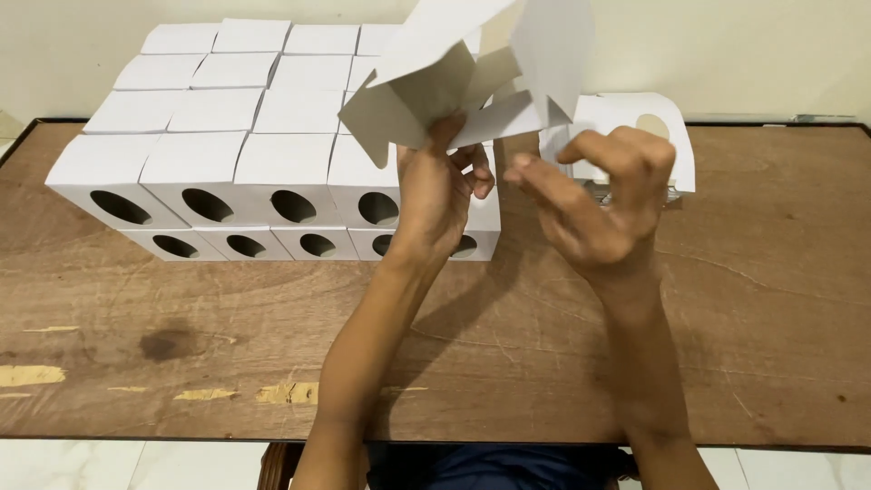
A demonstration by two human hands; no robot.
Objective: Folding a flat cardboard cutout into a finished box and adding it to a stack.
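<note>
Above the wooden bench [744, 299], the left hand [435, 195] pinches a half-folded white carton [472, 73] (flaps splayed open) by its lower edge. Just beside it, the right hand [603, 204] hovers with fingers curled, holding nothing. Behind stand stacked white boxes [227, 159] with oval holes.

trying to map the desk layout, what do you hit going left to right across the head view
stack of folded white boxes → left hand holding the half-folded box → right hand → flat white cutout sheets
</note>
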